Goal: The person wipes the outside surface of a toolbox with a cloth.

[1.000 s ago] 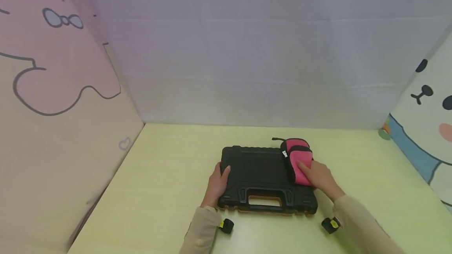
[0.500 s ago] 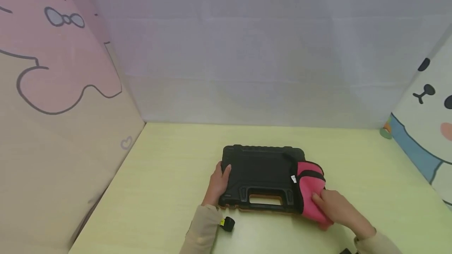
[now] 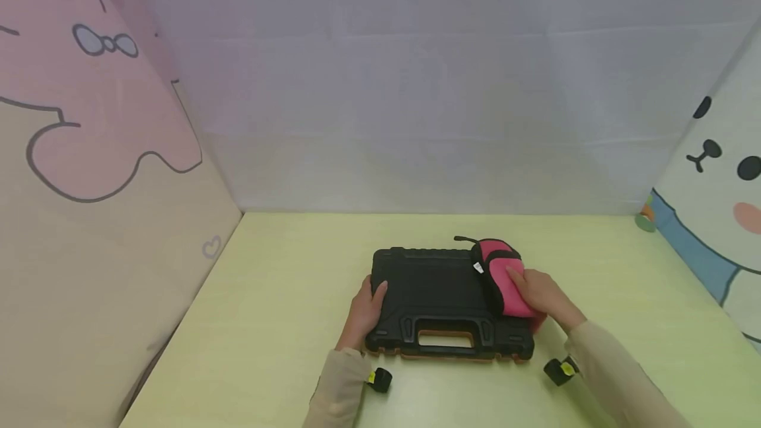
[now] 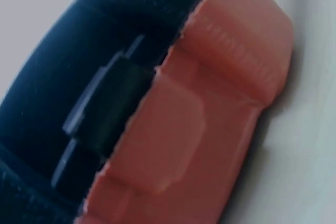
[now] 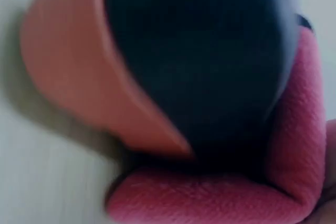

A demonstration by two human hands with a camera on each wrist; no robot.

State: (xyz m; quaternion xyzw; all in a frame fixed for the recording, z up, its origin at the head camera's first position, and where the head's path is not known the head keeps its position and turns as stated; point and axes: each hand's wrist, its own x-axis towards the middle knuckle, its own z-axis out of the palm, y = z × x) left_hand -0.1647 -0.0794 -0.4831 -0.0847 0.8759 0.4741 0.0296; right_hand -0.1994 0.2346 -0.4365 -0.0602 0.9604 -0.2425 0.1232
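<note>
A black plastic tool case (image 3: 436,289) with an orange lower half lies flat on the table, its handle toward me. My left hand (image 3: 364,309) holds the case's left edge, thumb on top. In the left wrist view the orange lower shell (image 4: 178,124) fills the middle, and the hand is not seen there. My right hand (image 3: 540,290) grips a pink fuzzy cloth (image 3: 505,283) with black trim, a white tag and a black loop. The cloth lies over the case's right side. In the right wrist view the pink cloth (image 5: 220,198) bends around the case's corner (image 5: 173,145).
The pale yellow table (image 3: 285,269) extends around the case on all sides. A white back wall (image 3: 416,117) stands behind it. Cartoon-printed panels flank the table at left (image 3: 119,249) and right (image 3: 701,216). A small black wrist camera (image 3: 379,380) sits by the left sleeve.
The cloth and my right hand slid toward me and right over the case's near corner, then back away and left onto its right side. My left hand and the case stay put.
</note>
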